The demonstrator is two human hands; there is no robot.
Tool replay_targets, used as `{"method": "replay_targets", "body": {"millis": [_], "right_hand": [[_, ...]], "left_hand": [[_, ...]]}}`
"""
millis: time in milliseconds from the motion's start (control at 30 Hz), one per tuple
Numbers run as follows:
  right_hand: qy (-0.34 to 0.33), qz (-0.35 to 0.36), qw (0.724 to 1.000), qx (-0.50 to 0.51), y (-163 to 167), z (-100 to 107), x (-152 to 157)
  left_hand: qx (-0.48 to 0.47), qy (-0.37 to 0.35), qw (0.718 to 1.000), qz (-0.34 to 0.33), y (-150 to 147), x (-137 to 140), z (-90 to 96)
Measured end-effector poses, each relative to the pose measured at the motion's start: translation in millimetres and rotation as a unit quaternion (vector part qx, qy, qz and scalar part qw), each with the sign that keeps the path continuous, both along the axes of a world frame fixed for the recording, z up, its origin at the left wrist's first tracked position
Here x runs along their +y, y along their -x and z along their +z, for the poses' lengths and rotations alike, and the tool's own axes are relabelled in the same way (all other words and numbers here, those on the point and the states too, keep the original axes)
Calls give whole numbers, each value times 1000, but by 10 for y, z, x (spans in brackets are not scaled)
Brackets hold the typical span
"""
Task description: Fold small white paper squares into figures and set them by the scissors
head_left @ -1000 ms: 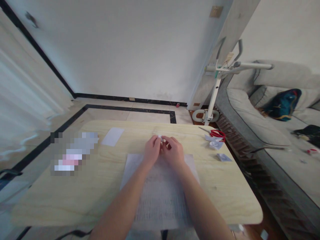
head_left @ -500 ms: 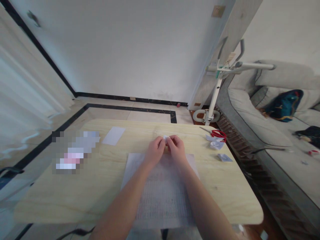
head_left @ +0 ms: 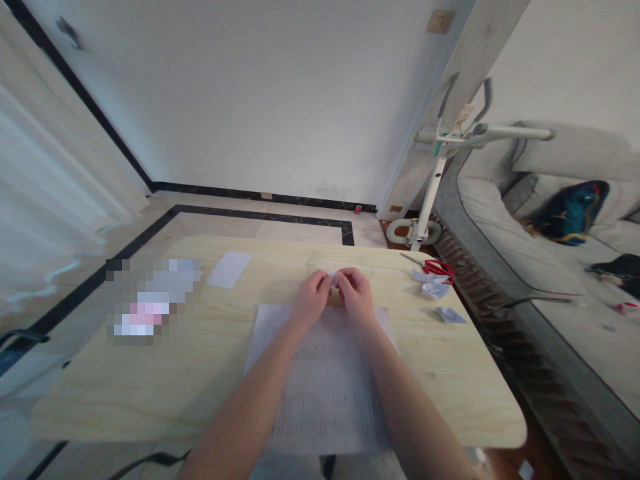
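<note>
My left hand (head_left: 313, 293) and my right hand (head_left: 355, 293) meet above the far edge of a large printed sheet (head_left: 320, 387). Between their fingertips they pinch a small piece of white paper (head_left: 335, 279), mostly covered by the fingers. Its exact shape I cannot make out. Both hands are closed, thumbs and index fingers close together. My forearms lie over the printed sheet, which rests on the light wooden table (head_left: 215, 373).
Red-handled scissors (head_left: 438, 269) lie at the table's far right, beside folded white paper pieces (head_left: 435, 289). Nearer is another folded paper (head_left: 451, 315). A blank white sheet (head_left: 229, 269) and a blurred-out item (head_left: 155, 300) lie at left. A grey sofa (head_left: 500, 233) stands right.
The fingers have shifted very slightly around the small paper, which shows a little differently between them. The whole view has moved a touch; other things stay in place.
</note>
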State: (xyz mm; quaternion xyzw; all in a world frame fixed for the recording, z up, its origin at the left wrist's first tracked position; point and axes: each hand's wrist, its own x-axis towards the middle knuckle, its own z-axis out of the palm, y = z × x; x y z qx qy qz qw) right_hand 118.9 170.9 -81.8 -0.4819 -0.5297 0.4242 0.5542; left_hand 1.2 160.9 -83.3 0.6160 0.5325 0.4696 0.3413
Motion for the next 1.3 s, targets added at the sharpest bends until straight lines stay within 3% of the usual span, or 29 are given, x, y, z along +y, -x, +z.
{"method": "replay_targets", "body": {"millis": [300, 667, 1100, 1300], "right_hand": [[46, -2, 997, 54, -3, 29, -3], [33, 18, 998, 51, -32, 24, 8], [90, 56, 988, 111, -41, 21, 16], [78, 73, 992, 70, -54, 45, -2]], "left_hand": [[-9, 16, 1000, -16, -4, -5, 29], [18, 7, 999, -44, 2, -12, 10], [-54, 45, 998, -2, -15, -31, 88], [-67, 46, 997, 11, -7, -31, 133]]}}
